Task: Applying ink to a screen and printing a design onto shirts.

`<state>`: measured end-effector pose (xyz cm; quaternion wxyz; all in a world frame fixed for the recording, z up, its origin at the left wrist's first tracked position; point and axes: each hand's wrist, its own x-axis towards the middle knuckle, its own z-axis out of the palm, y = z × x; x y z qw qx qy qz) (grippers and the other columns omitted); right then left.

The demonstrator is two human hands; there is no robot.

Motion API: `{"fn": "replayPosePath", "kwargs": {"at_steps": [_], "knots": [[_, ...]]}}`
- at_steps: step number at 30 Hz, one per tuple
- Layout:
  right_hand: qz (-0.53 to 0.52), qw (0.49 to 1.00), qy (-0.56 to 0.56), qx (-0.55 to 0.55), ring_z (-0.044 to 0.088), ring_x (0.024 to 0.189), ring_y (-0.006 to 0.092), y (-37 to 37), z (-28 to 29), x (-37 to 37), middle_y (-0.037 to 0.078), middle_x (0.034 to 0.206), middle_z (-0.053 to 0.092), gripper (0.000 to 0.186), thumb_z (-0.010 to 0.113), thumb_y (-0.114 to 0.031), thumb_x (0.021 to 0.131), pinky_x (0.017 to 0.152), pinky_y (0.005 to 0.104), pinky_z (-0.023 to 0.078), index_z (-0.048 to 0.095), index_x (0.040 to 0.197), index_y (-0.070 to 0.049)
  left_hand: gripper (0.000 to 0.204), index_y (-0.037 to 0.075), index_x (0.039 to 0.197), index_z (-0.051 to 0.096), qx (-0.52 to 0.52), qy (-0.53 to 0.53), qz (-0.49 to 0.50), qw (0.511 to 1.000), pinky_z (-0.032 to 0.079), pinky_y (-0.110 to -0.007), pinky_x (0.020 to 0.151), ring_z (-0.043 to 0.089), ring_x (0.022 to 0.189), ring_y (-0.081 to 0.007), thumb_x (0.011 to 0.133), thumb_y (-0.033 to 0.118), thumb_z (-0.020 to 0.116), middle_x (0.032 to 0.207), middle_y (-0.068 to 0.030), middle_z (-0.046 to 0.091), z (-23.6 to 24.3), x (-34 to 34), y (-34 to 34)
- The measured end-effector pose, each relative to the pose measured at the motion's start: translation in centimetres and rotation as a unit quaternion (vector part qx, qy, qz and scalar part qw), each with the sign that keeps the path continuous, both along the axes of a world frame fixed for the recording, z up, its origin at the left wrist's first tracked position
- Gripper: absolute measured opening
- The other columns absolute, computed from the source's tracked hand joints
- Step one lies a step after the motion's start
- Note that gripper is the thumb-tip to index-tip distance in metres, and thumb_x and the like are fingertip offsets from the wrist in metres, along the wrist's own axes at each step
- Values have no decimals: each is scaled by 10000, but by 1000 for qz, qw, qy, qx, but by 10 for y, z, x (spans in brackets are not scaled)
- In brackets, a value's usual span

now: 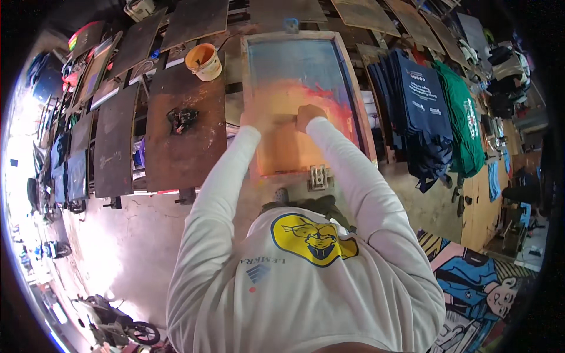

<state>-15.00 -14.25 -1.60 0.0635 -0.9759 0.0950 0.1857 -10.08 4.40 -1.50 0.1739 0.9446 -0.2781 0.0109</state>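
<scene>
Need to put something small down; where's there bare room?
Brown board left of the screen: bare between the dark crumpled thing and the near edge. The next board leftward looks mostly bare. Crowded: the brown board's far right corner, with the bucket; right of the screen, blue fabric and green fabric; the screen itself, under left hand and right hand.

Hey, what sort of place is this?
Probably a screen-printing workshop: there's a colour-smeared framed screen, a stained bucket on a nearby board, and printed navy fabric items piled to the right.

I'm spotting a motorbike (pixel 106 317) lower left, some comic-style painting (pixel 468 281) lower right, plus green fabric (pixel 459 120) lying beside navy fabric (pixel 421 112).
</scene>
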Motion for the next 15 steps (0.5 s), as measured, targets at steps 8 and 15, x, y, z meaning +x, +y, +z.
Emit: {"fn": "replayPosePath", "kwargs": {"at_steps": [8, 15], "knots": [[57, 998, 9, 9, 698, 986, 324, 15, -2, -91, 187, 1036, 717, 295, 662, -258, 802, 861, 415, 557, 739, 1001, -54, 236, 118, 1015, 657, 21, 119, 38, 992, 544, -493, 818, 684, 909, -400, 803, 219, 631, 1035, -164, 694, -38, -85, 27], [65, 995, -16, 69, 693, 993, 335, 6, -11, -142, 198, 1025, 715, 285, 662, -235, 788, 869, 417, 554, 737, 983, -41, 481, 115, 947, 591, 9, 29, 81, 996, 530, -473, 741, 671, 885, -344, 616, 371, 829, 924, -104, 674, -41, -151, 22]]}}
